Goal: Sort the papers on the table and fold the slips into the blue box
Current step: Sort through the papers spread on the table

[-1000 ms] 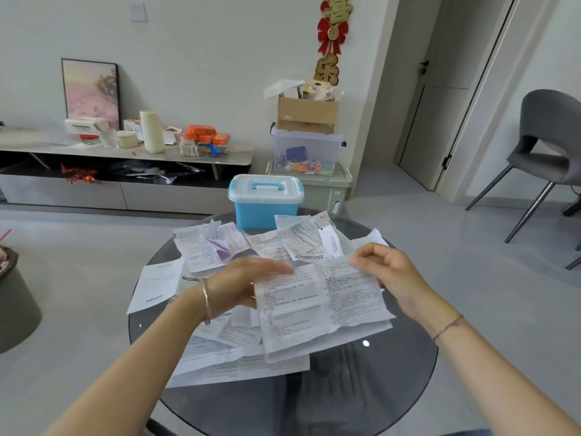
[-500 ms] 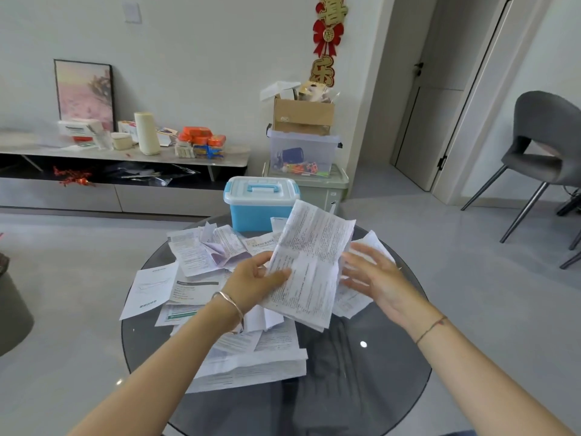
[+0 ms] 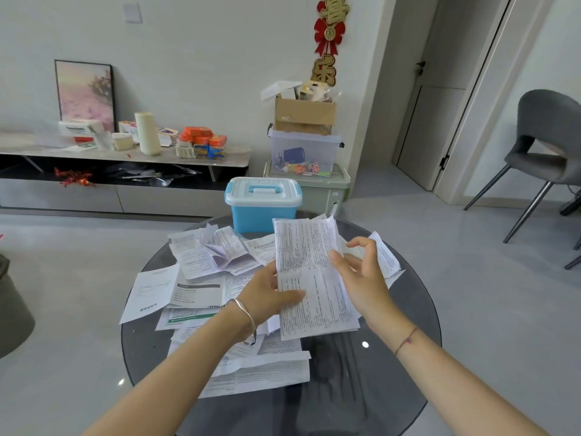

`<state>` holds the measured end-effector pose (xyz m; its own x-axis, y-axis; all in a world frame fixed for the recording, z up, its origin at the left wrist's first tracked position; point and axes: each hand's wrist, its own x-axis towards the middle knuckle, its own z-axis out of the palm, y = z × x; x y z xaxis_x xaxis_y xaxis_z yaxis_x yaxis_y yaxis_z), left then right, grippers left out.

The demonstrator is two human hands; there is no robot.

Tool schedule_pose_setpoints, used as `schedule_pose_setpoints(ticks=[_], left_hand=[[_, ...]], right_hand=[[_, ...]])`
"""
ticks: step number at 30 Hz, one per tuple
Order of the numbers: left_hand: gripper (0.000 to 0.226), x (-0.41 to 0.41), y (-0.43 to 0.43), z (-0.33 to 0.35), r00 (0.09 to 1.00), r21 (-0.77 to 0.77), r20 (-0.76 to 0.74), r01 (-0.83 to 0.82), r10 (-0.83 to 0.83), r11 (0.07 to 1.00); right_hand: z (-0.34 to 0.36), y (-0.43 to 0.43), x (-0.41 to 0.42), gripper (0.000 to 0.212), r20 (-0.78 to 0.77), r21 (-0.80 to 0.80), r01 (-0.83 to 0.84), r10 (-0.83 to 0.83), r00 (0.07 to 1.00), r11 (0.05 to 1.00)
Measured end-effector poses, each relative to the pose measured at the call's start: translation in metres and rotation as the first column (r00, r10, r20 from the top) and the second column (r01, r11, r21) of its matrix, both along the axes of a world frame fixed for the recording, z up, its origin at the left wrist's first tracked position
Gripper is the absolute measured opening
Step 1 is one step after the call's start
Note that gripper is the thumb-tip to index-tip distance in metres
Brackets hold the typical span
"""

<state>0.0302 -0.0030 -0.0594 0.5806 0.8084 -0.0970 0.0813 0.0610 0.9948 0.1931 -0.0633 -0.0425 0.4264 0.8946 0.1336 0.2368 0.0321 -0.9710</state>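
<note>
A long printed slip is held upright above the round glass table. My left hand pinches its left edge, thumb across the front. My right hand is at the slip's right edge, thumb touching the paper and fingers loosely curled. The blue box with a white lid and blue handle stands shut at the table's far edge. Several loose papers lie spread over the left and middle of the table, and more papers lie behind my right hand.
A grey chair stands at the right. Behind the table are a low shelf with small items and stacked storage bins topped by a cardboard box. A dark stool sits at the left edge.
The slip was lifted off the pile by my left hand and turned upright. My right hand let go, then came back to its right edge.
</note>
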Motion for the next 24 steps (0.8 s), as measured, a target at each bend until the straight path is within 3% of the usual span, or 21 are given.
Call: schedule_pose_setpoints(ticks=[2, 5, 13, 20, 24], left_hand=[[0.036, 0.001, -0.001, 0.000, 1.000, -0.020, 0.026, 0.010, -0.009, 1.000], [0.017, 0.005, -0.004, 0.002, 0.997, -0.031, 0.056, -0.057, 0.059, 0.998], [0.023, 0.008, -0.005, 0.003, 0.979, -0.066, 0.098, -0.174, 0.180, 0.982], [0.021, 0.010, -0.005, -0.001, 0.982, -0.063, 0.108, -0.149, 0.155, 0.987], [0.021, 0.016, -0.010, 0.000, 0.980, -0.120, 0.133, -0.131, 0.146, 0.984]], right_hand=[[-0.002, 0.003, 0.001, 0.014, 0.058, 0.049, 0.074, -0.076, 0.995, 0.996], [-0.002, 0.005, 0.004, 0.015, 0.045, 0.082, 0.111, -0.115, 0.992, 0.990], [-0.002, 0.003, 0.007, 0.016, -0.246, -0.063, 0.020, -0.035, 0.969, 0.998], [-0.001, -0.001, 0.010, 0.016, -0.336, -0.157, 0.026, -0.078, 0.939, 0.987], [0.001, -0.005, 0.013, 0.014, -0.378, -0.130, 0.052, -0.098, 0.920, 0.990]])
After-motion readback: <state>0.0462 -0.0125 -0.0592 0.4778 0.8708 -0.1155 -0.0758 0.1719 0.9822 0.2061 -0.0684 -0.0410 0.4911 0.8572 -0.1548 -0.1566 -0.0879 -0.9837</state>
